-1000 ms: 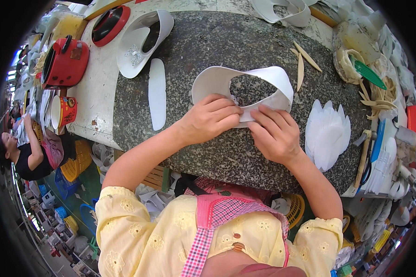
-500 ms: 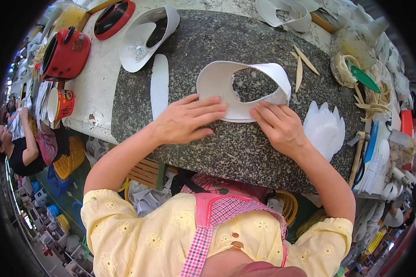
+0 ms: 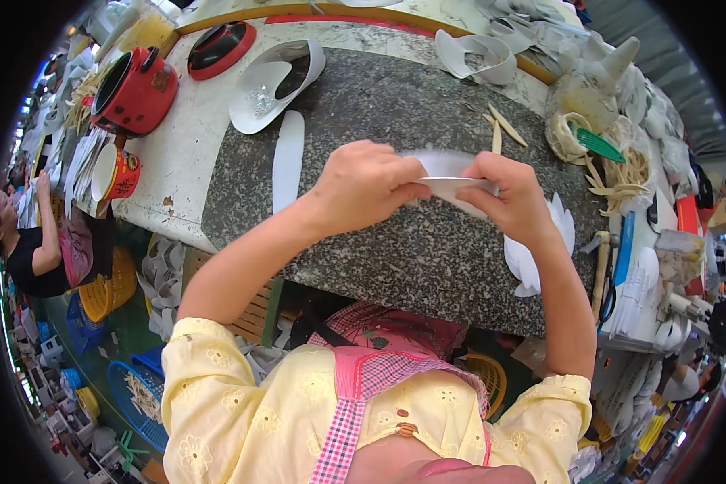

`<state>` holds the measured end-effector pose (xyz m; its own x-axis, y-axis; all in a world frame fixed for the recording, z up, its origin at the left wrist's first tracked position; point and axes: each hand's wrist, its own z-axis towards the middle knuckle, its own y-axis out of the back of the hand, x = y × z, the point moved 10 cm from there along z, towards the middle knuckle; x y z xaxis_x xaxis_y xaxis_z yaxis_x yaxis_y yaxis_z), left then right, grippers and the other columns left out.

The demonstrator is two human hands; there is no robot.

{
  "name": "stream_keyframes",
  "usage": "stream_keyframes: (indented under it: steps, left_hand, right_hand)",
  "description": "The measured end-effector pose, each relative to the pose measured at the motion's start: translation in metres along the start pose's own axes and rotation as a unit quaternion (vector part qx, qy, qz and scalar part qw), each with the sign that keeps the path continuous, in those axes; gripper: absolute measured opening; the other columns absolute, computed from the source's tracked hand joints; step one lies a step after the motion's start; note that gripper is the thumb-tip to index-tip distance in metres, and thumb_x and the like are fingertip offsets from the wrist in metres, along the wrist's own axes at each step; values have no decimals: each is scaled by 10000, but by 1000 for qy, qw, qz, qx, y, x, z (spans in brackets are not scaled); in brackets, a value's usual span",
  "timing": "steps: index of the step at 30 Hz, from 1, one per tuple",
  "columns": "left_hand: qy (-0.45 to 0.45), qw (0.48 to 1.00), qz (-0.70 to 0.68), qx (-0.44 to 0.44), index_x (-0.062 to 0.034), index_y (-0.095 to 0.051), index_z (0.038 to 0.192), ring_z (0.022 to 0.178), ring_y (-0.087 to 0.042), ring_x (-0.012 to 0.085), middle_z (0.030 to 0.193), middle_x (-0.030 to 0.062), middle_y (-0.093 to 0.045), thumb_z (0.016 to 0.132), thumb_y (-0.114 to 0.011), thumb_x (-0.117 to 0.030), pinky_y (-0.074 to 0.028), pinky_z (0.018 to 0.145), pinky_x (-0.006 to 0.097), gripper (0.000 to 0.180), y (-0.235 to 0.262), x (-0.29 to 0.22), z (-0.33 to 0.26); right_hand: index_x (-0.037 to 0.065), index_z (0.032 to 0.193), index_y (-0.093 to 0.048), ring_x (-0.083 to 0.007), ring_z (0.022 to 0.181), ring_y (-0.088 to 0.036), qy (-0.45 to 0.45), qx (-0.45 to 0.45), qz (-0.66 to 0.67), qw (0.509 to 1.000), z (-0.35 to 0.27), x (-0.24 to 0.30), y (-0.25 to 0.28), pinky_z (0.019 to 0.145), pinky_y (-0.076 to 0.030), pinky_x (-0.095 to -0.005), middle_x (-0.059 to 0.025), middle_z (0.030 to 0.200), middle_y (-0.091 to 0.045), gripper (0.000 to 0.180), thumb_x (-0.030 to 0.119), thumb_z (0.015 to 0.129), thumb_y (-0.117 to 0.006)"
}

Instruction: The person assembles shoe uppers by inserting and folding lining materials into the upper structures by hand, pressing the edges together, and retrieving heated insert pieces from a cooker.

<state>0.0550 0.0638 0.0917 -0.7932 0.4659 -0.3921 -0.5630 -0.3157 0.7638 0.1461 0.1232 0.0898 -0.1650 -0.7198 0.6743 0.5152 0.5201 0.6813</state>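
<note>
We've lifted the flat white cut-out piece [image 3: 448, 179] off the speckled granite slab [image 3: 395, 250]; left hand [image 3: 363, 185] and right hand [image 3: 512, 198] now pinch it, seemingly folded.

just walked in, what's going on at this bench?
A person in a yellow top holds a white cut-out sheet piece off the grey stone slab, left hand and right hand pinching it at either end. A narrow white strip lies on the slab to the left, a stack of white pieces to the right. A red pot sits farther left.
</note>
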Motion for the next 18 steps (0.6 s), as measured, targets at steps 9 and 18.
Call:
stream_keyframes:
  steps: [9, 18]
  left_hand:
    - [301, 852, -373, 211, 9, -640, 740, 542, -536, 87, 588, 49, -594, 655, -719, -207, -410, 506, 253, 245, -44, 13, -8]
    - [330, 851, -354, 204, 3, -641, 741, 518, -495, 50, 616, 19, -580, 739, -678, -190, -371, 455, 200, 197, -32, 37, -18]
  right_hand:
    - [18, 737, -572, -16, 567, -461, -270, 74, 393, 876, -48, -32, -35, 486, -345, -184, 34, 628, -538, 186, 181, 764, -657]
    - [6, 752, -599, -34, 547, -499, -299, -52, 445, 842, -79, -40, -27, 490, -368, -177, 4, 651, -581, 155, 151, 752, -654]
